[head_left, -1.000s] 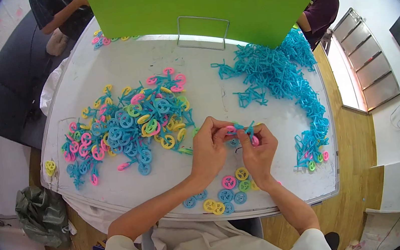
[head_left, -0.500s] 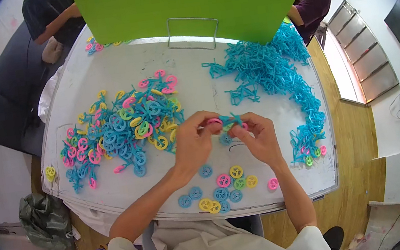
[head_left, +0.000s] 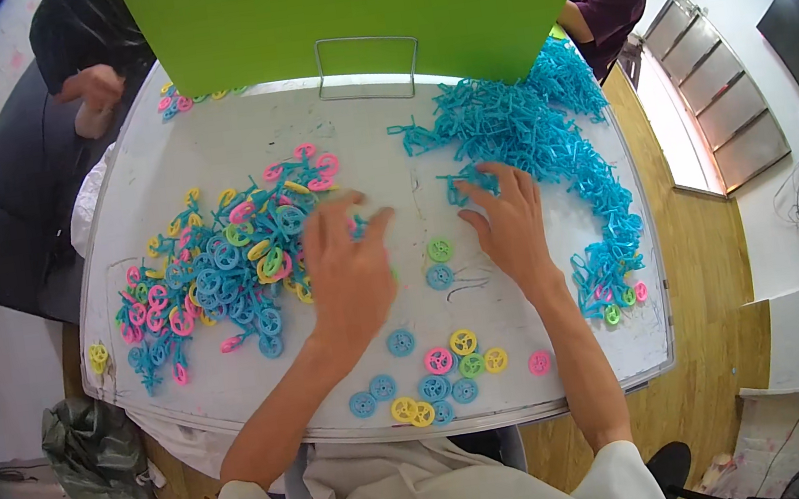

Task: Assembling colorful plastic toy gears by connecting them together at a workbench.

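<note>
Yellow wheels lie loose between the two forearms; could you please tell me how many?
4: one yellow wheel beyond a green wheel, a second to that green one's right, a third and a fourth together near the table's front edge. Others may be hidden.

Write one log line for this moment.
left hand: open, at colourful wheeled plastic pieces; right hand: open, at teal plastic frames; round multicoloured plastic wheels: loose on white table
</note>
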`<action>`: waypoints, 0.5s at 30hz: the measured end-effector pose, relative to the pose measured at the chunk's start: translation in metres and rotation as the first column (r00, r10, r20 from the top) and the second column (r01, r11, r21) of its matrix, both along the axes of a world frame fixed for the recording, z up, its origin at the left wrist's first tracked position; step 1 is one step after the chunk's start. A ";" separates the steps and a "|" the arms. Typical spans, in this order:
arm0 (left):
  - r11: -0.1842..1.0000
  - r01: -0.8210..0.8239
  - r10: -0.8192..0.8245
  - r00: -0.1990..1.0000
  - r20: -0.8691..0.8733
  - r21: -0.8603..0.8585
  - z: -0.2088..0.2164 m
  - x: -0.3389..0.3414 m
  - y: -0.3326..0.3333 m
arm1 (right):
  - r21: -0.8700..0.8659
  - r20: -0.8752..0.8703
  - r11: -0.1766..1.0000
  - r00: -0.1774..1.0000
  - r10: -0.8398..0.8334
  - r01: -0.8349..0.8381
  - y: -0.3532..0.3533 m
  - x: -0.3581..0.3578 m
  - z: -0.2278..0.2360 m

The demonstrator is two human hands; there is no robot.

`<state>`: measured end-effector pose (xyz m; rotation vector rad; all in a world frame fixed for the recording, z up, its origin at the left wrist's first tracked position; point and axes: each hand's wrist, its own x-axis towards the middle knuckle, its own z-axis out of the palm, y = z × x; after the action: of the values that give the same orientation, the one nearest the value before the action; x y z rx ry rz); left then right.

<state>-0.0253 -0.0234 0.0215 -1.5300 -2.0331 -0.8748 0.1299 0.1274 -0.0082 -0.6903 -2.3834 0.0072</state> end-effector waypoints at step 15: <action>0.853 0.516 -0.361 0.693 0.624 -0.079 -0.037 0.036 0.004 | -0.711 -0.635 0.590 0.709 -0.306 -0.382 0.005 0.023 -0.002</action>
<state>0.0110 -0.0194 -0.0156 -2.1638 -2.2850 -1.4916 0.1527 0.1326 -0.0102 -0.8174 -1.4928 1.2659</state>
